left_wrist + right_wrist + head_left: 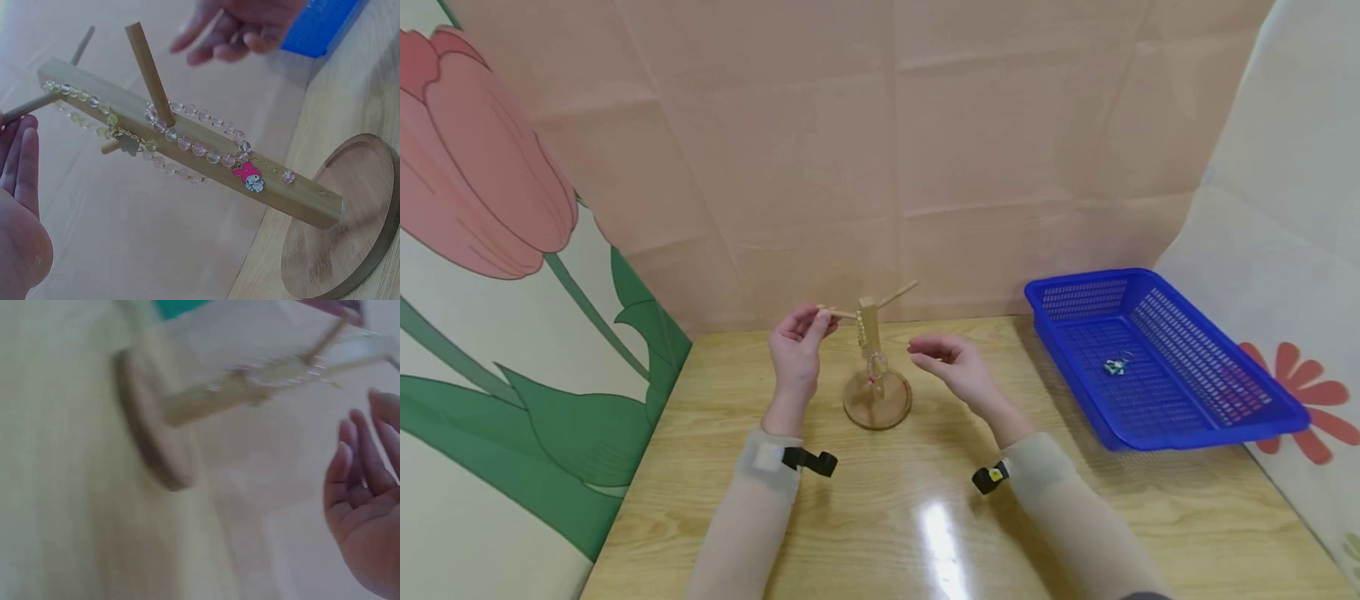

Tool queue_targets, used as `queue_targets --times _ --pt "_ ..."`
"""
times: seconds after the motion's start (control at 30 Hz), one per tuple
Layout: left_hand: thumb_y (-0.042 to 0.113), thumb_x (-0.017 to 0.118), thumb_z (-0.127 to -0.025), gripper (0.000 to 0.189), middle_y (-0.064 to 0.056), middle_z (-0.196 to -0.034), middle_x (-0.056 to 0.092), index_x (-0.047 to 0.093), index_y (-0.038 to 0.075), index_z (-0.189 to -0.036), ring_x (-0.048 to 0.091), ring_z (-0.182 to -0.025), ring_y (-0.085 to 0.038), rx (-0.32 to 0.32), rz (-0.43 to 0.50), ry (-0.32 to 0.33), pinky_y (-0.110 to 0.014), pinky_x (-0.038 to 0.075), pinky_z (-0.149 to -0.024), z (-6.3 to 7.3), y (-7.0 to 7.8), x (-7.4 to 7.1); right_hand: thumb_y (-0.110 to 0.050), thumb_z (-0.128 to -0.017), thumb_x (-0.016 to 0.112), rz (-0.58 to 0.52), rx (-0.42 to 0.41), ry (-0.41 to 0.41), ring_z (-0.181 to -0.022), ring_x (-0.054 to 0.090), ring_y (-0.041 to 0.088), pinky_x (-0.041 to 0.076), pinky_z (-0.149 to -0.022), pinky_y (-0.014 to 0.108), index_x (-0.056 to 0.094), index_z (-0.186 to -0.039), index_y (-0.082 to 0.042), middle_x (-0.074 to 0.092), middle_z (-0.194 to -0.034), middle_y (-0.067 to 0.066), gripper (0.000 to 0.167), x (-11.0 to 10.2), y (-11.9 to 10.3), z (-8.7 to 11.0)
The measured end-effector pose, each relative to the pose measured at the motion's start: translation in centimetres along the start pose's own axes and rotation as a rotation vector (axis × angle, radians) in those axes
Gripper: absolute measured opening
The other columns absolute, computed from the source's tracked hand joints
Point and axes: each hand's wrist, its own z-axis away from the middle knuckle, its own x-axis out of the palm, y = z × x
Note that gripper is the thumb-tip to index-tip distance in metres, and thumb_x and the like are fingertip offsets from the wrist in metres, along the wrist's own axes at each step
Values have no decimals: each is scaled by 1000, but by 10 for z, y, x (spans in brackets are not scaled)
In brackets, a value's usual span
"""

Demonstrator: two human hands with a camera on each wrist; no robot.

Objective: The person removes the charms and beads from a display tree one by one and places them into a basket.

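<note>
A wooden jewelry stand [871, 325] with side pegs and a round base stands upright on the table. My left hand [797, 354] pinches the end of its upper left peg [34, 106]. On that peg hangs a yellow and clear beaded bracelet [84, 94]. Lower down, a pink beaded bracelet [199, 149] with a pink-hooded character charm [249, 177] loops round another peg. More pale pink beads [178, 170] show behind the post; whether they form a separate bracelet I cannot tell. My right hand [955, 367], fingers loosely bent, holds nothing just right of the stand.
A blue plastic basket [1120, 440] stands at the right of the wooden table [865, 517]. Inside it lies a small green and white item [1116, 365]. A pinkish cloth [895, 150] hangs behind, close to the stand.
</note>
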Motion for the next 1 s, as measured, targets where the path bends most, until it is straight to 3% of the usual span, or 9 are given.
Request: queue_targets --times 0.23,0.4,0.57,1.0 --pt "-19 67 -95 12 -9 -95 81 72 -11 -101 80 -86 -19 -18 -5 5 -31 68 -79 0 -2 -1 -19 -99 81 -13 -33 -23 -110 72 21 61 -90 25 76 -126 -6 73 -128 23 30 21 17 -4" --pt "-18 68 -96 16 -8 -94 81 75 -3 -99 80 -85 -18 -28 -30 13 -31 68 -79 0 -2 -1 -17 -98 82 -4 -55 -3 -111 72 20 62 -93 26 76 -127 -6 75 -126 16 31 29 20 -7" --pt "-18 67 -95 10 -8 -94 81 72 -11 -101 80 -85 -18 -12 -31 18 -31 68 -79 -1 -2 -2 -16 -98 82 -21 -51 9 -109 73 20 62 -94 27 77 -126 -5 77 -123 12 31 36 20 -12" --pt "-16 68 -96 10 -7 -95 81 73 -10 -102 80 -86 -17 -4 -49 1 -32 68 -81 -1 -3 -3 -13 -99 81 -2 -25 -2 -108 73 23 62 -94 27 77 -124 -4 78 -120 10 27 47 16 -18"
